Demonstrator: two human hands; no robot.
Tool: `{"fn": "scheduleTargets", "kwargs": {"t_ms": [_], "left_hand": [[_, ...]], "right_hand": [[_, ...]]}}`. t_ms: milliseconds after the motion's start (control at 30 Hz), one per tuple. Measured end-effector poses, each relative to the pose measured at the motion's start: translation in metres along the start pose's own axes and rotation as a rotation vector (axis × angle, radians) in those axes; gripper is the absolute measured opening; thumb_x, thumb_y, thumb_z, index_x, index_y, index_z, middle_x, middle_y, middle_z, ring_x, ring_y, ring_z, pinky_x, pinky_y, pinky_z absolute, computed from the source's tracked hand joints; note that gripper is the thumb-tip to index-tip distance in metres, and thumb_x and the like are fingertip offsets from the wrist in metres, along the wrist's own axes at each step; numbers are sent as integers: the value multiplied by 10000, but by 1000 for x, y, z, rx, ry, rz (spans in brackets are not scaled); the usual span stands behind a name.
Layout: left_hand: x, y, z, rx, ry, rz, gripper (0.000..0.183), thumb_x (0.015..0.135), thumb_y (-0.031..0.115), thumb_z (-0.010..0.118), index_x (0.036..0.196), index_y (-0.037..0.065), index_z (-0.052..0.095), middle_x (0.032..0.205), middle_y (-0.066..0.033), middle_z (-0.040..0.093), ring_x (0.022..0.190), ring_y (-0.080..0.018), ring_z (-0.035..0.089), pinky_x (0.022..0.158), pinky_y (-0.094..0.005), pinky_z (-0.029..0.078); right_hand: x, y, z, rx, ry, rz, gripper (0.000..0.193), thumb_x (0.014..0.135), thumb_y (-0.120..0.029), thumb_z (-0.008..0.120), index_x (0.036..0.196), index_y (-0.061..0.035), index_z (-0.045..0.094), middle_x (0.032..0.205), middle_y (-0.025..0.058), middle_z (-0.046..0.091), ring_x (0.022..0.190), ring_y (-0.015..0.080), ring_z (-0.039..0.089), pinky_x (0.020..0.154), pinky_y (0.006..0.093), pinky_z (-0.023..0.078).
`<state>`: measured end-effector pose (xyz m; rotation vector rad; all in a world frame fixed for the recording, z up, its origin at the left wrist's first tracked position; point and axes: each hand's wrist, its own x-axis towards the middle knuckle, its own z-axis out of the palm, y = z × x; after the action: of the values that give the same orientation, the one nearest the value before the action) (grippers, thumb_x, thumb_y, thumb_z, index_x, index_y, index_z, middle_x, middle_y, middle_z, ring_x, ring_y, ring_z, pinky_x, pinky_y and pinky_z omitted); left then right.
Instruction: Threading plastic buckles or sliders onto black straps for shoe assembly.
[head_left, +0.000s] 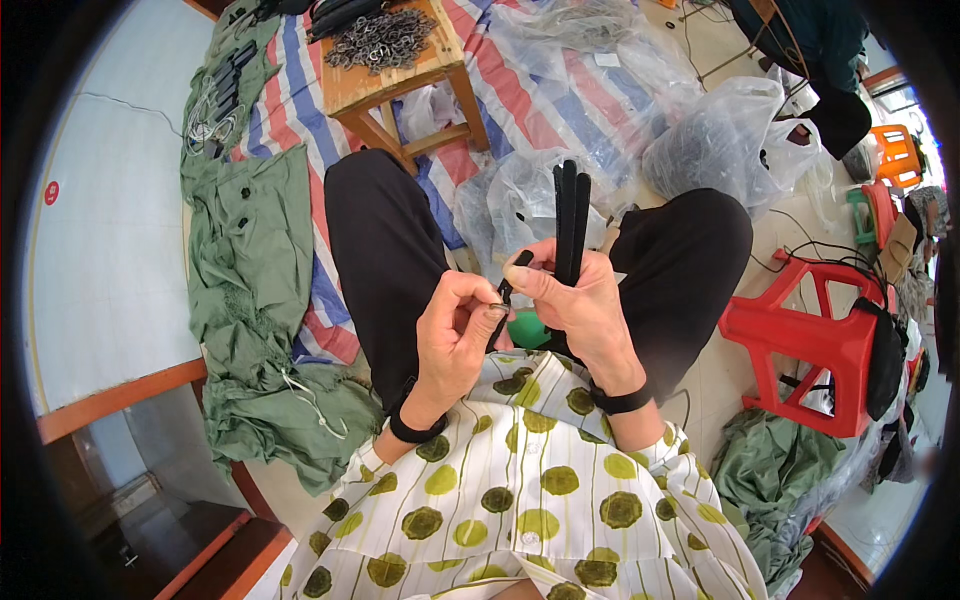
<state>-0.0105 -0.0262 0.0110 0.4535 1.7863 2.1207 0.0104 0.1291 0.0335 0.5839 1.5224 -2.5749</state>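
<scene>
My right hand (588,305) is closed around several flat black strips (572,225) that stand up between its fingers. Its thumb and forefinger also pinch the end of a short black strip (515,268), which reaches down toward my left hand (452,338). That hand is closed, its thumb and forefinger pinching a small metal piece (499,307) against this strip. The fingers partly hide the metal piece, so its exact shape is unclear. Both hands are close together above my lap. On a wooden stool (395,85) ahead lies a heap of grey metal hooks or rings (380,42).
Clear plastic bags (715,135) lie on a striped sheet (300,85) ahead. Green cloth (250,260) covers floor at left. A red plastic stool (800,345) stands at right, with cables near it. Another person (835,60) sits at the far right.
</scene>
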Motion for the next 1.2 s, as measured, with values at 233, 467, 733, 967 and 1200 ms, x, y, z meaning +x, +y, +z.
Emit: {"fn": "scheduleTargets", "kwargs": {"t_ms": [233,467,733,967,1200], "left_hand": [[-2,-2,1,-53,14,1,83,902,77,555,945,16,519,825,-53,557,661,-77,555,546,-203,467],[-3,-11,-5,-36,8,74,99,893,93,574,942,16,537,864,-53,558,739,-99,583,626,-203,465],[-2,-8,-4,-11,12,64,143,890,130,584,944,12,526,864,-55,553,742,-98,590,604,-200,474],[-1,-6,-3,21,-2,88,190,903,167,565,947,18,455,807,-90,540,546,-98,504,503,-217,448],[-1,-4,-4,26,15,83,127,893,110,579,953,9,532,832,-58,566,635,-69,561,541,-189,463]], "right_hand": [[-2,-8,5,-37,-11,-26,155,814,-103,680,873,29,621,638,-8,552,538,44,498,464,196,375],[-4,-9,3,-36,-38,-17,132,821,-72,658,864,44,612,709,46,613,626,90,582,544,220,458],[-4,-11,2,-64,-91,-60,130,816,-76,656,855,43,622,703,37,612,623,79,563,556,222,448],[-3,-11,-1,-123,-80,-9,135,816,-95,657,850,32,628,679,26,609,612,61,545,552,204,426],[-4,-14,2,-134,-79,-13,138,813,-99,660,842,32,627,680,27,612,610,60,541,544,203,419]]}}
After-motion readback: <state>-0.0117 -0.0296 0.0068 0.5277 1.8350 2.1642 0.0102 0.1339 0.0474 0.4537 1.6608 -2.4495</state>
